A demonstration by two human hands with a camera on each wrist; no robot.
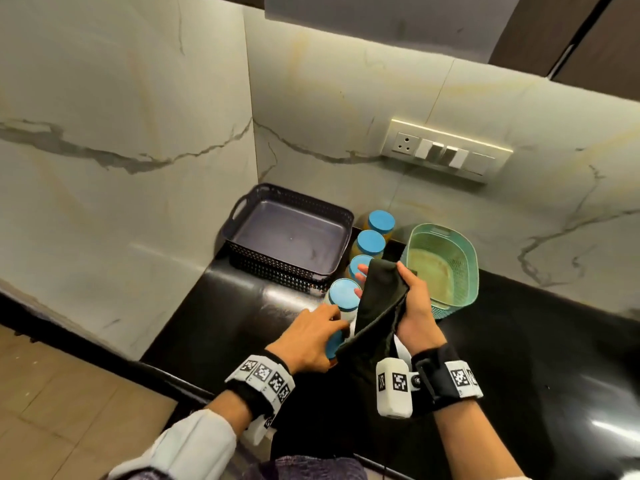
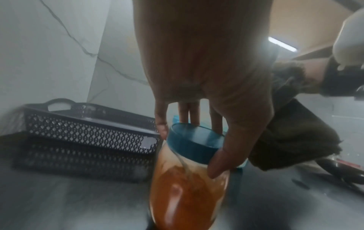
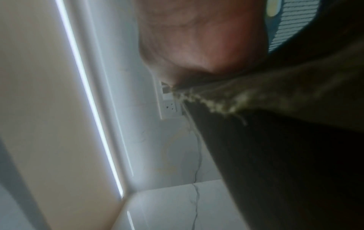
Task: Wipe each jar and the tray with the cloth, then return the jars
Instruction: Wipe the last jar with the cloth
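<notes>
Left grip point(image 1: 311, 336) clamps a jar point(image 2: 189, 175); right grip point(image 1: 417, 306) clamps the cloth point(image 1: 377, 306) beside green basket point(image 1: 464, 258).

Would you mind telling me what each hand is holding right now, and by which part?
The left hand grips a jar just under its blue lid. The right hand holds the dark cloth bunched near its upper edge.

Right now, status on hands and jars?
Left hand grips a jar. Right hand holds the cloth. Dark tray empty. Nothing in the way.
</notes>
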